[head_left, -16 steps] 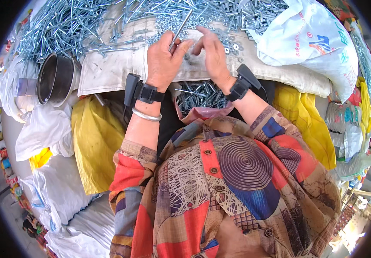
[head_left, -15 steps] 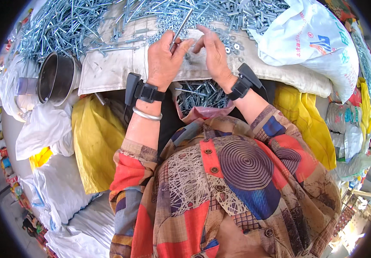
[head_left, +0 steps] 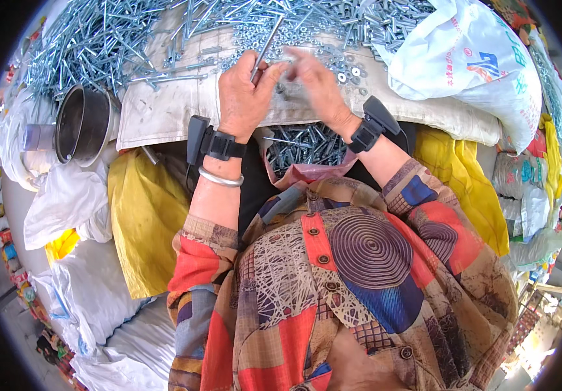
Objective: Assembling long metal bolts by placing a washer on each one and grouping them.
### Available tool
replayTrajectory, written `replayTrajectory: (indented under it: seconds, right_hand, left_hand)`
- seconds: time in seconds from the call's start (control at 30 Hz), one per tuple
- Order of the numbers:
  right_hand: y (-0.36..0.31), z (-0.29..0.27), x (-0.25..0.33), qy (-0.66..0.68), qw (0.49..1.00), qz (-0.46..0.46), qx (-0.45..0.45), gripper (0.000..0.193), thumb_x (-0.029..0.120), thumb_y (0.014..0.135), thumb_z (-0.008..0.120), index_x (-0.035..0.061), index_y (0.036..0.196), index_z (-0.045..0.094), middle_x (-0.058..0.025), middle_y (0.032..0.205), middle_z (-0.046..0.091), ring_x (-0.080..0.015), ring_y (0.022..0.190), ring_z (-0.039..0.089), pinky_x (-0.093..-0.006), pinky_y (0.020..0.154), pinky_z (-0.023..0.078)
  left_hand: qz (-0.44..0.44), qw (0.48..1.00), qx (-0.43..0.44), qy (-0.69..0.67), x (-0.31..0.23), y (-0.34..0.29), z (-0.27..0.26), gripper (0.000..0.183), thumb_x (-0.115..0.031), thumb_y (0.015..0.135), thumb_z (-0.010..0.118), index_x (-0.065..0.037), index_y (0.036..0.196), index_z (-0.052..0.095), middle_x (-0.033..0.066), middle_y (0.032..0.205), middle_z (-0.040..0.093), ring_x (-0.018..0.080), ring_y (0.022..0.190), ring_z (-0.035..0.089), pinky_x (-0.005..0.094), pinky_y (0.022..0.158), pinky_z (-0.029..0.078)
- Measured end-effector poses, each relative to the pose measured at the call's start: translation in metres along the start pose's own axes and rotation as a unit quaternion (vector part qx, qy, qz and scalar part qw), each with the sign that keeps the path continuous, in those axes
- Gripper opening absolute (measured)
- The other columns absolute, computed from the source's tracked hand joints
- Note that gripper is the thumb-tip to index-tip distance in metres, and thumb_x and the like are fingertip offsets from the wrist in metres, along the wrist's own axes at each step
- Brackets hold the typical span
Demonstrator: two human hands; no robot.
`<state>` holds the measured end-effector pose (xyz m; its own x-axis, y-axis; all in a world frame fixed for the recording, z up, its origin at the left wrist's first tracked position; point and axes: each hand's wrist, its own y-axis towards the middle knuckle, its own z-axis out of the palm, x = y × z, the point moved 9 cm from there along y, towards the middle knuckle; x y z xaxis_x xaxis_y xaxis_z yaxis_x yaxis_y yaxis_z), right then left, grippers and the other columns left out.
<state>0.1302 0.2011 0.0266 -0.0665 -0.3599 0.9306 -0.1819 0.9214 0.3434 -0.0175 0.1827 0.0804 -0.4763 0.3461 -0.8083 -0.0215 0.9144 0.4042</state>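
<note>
My left hand (head_left: 245, 98) is closed around a long, thin metal bolt (head_left: 270, 40), its free end slanting up and away. My right hand (head_left: 323, 94) is close beside the bolt's lower end, its fingers smeared by motion. Whether it touches the bolt or holds a small part cannot be made out. Beyond the hands, small nuts (head_left: 300, 32) are spread over a pale cloth (head_left: 170, 111). Flat washers (head_left: 341, 77) lie just past my right hand. Below my wrists sits a pink bag (head_left: 313, 172) filled with metal bolts (head_left: 304, 144).
Long bolts (head_left: 92, 42) are heaped at the far left, short metal sleeves (head_left: 392, 23) at the far right. A white printed sack (head_left: 463, 58) leans on the right. A dark metal pot (head_left: 84, 124) stands on the left. Yellow sacks (head_left: 144, 221) hang beside my arms.
My right hand has moved slightly left and its fingers are now blurred near the bolt. My left hand has shifted slightly toward me and left, still holding the bolt.
</note>
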Motion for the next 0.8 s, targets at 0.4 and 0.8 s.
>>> replayTrajectory:
  seconds: [0.4, 0.8]
  right_hand:
    - [-0.006, 0.026, 0.03, -0.302, 0.936, -0.169, 0.064, 0.022, 0.02, 0.079, 0.072, 0.0047, 0.081, 0.057, -0.0109, 0.082, 0.055, -0.0305, 0.081, 0.057, -0.0403, 0.074, 0.043]
    - [-0.031, 0.024, 0.038, -0.362, 0.918, -0.13, 0.099, 0.022, 0.022, 0.08, 0.07, 0.003, 0.081, 0.06, -0.0126, 0.08, 0.057, -0.0327, 0.079, 0.059, -0.0424, 0.072, 0.044]
  left_hand:
    - [0.006, 0.999, -0.029, 0.042, -0.004, 0.0, -0.005, 0.033, -0.02, 0.085, 0.075, -0.001, 0.076, 0.05, 0.0094, 0.061, 0.056, 0.0172, 0.051, 0.048, 0.0313, 0.049, 0.041]
    - [-0.014, 0.997, -0.061, 0.035, -0.014, -0.025, 0.0, 0.034, -0.021, 0.083, 0.077, 0.0, 0.077, 0.051, 0.0096, 0.062, 0.055, 0.0163, 0.05, 0.046, 0.0307, 0.047, 0.038]
